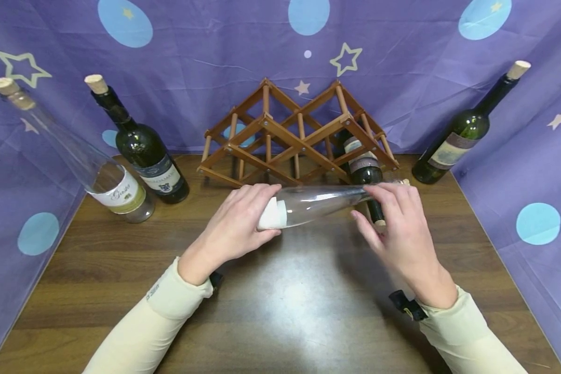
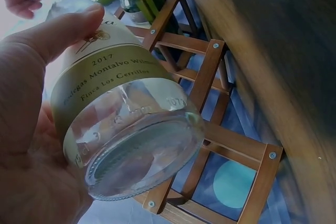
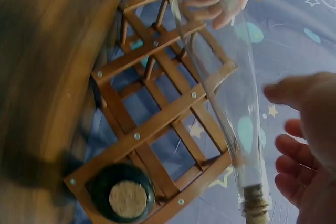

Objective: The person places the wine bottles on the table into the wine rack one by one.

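My left hand (image 1: 236, 223) grips a clear glass bottle (image 1: 318, 200) around its labelled lower part. The left wrist view shows the thumb over the label and the round glass base (image 2: 142, 156) toward the camera. The bottle lies roughly level in the air in front of a wooden wine rack (image 1: 283, 136), its neck pointing right. A cork (image 3: 256, 211) closes the neck. Beside that neck is my right hand (image 1: 402, 234), fingers loosely bent and apart from the glass in the right wrist view. A dark corked bottle (image 1: 366, 163) lies in the rack's right side, neck toward me.
On the left of the wooden table (image 1: 308, 322) stand a clear corked bottle (image 1: 126, 195) and a dark green corked bottle (image 1: 161, 174). Another dark green bottle (image 1: 453, 148) stands at the back right. A purple curtain (image 1: 182, 83) hangs close behind the rack.
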Demonstrator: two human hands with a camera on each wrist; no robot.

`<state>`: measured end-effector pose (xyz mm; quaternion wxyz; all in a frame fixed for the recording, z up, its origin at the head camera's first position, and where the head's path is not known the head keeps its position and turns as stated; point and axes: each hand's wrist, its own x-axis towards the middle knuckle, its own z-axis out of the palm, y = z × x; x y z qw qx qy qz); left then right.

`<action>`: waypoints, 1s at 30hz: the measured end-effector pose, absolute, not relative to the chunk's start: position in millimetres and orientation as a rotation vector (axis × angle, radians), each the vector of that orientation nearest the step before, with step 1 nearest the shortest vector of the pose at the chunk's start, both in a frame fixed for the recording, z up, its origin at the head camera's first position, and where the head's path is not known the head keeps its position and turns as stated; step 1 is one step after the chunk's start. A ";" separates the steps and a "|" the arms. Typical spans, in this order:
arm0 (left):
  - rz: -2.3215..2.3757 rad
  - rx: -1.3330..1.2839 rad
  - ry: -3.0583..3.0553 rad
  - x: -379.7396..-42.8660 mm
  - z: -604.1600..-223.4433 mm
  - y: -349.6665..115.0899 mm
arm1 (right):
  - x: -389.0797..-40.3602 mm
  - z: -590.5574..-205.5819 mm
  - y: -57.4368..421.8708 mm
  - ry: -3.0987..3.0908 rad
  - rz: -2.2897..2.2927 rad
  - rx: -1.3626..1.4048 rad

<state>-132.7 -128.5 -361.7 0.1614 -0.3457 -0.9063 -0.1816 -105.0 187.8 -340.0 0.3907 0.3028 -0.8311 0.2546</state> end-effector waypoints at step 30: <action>-0.352 -1.103 -2.650 -124.6 -364.1 -125.2 | -108.5 -369.4 216.6 -2.383 0.250 1.169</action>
